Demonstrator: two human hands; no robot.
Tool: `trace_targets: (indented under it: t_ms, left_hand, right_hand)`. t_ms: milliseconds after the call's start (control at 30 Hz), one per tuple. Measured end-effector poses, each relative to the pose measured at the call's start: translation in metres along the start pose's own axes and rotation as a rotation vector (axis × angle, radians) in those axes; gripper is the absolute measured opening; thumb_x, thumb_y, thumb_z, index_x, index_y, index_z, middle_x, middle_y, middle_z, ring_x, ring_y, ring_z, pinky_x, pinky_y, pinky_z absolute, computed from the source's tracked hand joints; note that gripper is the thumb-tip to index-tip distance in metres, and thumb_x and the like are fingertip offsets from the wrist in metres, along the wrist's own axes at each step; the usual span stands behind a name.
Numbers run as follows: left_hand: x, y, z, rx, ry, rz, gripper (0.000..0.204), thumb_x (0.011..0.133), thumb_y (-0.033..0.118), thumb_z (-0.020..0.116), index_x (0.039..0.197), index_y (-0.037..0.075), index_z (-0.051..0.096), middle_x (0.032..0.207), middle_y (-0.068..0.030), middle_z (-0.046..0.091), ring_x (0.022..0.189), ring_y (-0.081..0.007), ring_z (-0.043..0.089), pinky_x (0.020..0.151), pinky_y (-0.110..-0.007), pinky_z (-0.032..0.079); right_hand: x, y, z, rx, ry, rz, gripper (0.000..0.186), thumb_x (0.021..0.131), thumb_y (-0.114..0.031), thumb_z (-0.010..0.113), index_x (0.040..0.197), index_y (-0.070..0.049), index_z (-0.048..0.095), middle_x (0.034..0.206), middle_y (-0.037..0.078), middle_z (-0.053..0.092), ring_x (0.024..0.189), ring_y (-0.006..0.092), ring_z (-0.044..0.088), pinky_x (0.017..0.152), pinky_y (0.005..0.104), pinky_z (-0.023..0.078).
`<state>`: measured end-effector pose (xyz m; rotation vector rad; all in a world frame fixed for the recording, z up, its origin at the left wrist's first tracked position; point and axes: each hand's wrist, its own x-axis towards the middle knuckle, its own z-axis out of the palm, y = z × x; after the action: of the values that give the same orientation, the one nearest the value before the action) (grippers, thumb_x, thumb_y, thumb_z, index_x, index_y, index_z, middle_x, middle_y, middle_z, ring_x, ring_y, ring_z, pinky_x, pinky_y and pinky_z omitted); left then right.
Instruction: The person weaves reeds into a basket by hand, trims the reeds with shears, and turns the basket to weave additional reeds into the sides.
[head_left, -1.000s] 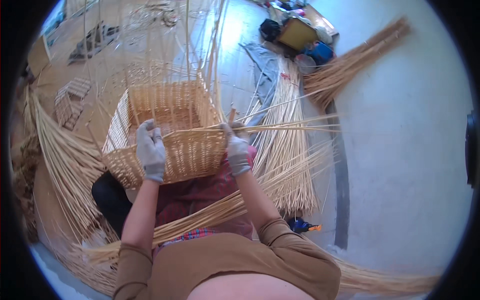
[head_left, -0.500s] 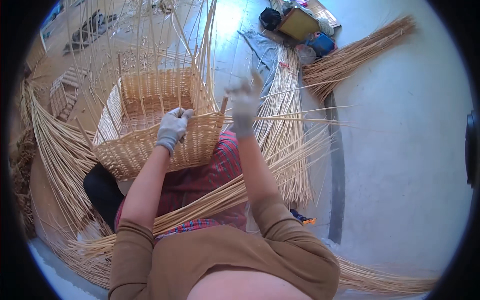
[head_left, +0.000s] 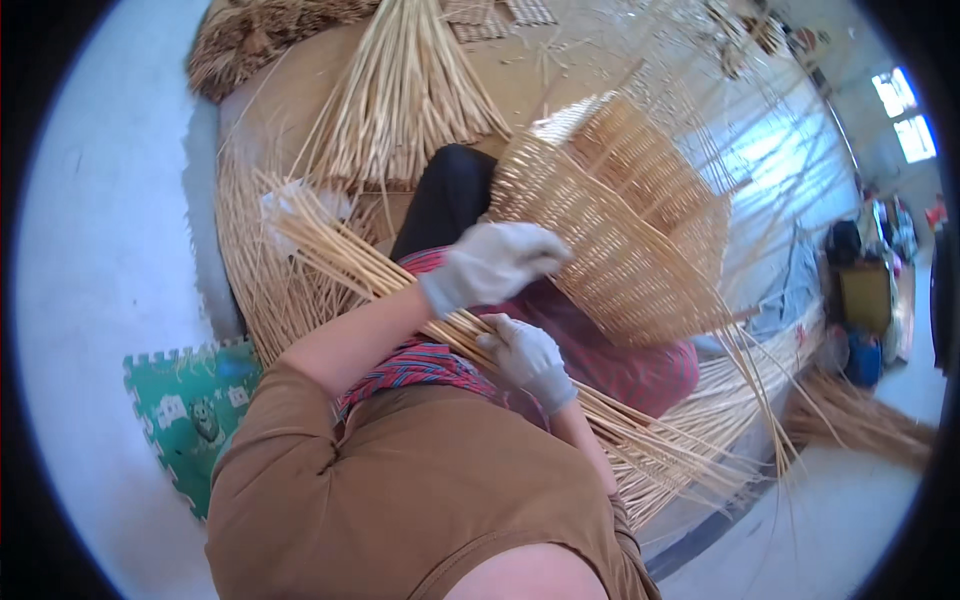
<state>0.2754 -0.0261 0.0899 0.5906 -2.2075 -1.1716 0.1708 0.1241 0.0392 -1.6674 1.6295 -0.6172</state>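
Observation:
A woven wicker basket [head_left: 620, 260] rests tilted on my lap and knee, its long upright stakes spreading to the upper right. My left hand [head_left: 490, 265], in a pale work glove, is raised beside the basket's near wall, fingers curled together; what they hold, if anything, is hidden. A bundle of peeled wicker rods [head_left: 350, 255] lies across my lap, passing beneath my left forearm. On this bundle is my gloved right hand [head_left: 532, 362], its thumb and fingers closed around some rods near the middle.
Another rod bundle [head_left: 410, 100] lies on the floor beyond my knee. Pale rods [head_left: 700, 430] spread at the right, near a brown bundle [head_left: 860, 425]. A green foam mat [head_left: 195, 425] is at the left. A blue container [head_left: 863, 358] stands far right.
My view has swung to the left. My left hand has left the basket's rim and curled near its wall. My right hand has come down from the air onto the rods on my lap.

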Motion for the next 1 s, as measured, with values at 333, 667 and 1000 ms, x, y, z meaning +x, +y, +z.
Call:
trace_targets:
  t_ms: [333,667,1000]
  left_hand:
    - [-0.213,-0.124,-0.226,0.786,0.456,-0.742,0.024,0.091,0.012,0.063,0.114,0.016,0.068,0.107,-0.0113,0.070,0.096,-0.0322,0.068,0.085,-0.039,0.053]
    - [-0.316,-0.232,-0.215,0.387,1.035,-1.271,0.029,0.094,0.019,0.068,0.117,0.004,0.059,0.109,-0.0157,0.067,0.107,-0.0302,0.065,0.089,-0.048,0.051]
    - [-0.235,-0.104,-0.201,-0.634,1.089,-0.636,0.020,0.094,0.021,0.071,0.107,0.006,0.065,0.084,-0.0064,0.069,0.064,-0.0161,0.069,0.047,-0.024,0.058]
  right_hand:
    - [0.011,-0.030,0.007,-0.080,0.001,0.003,0.031,0.092,-0.029,0.066,0.116,-0.008,0.066,0.101,0.018,0.070,0.093,0.0379,0.067,0.079,0.0452,0.053]
    - [0.036,-0.079,0.027,-0.148,0.178,-0.215,0.027,0.086,-0.020,0.072,0.112,-0.012,0.069,0.095,0.013,0.069,0.085,0.0344,0.066,0.075,0.0434,0.053]
    - [0.044,-0.105,0.044,-0.341,-0.146,-0.170,0.029,0.086,-0.021,0.070,0.115,-0.015,0.068,0.092,0.011,0.068,0.084,0.0336,0.067,0.070,0.0441,0.054]
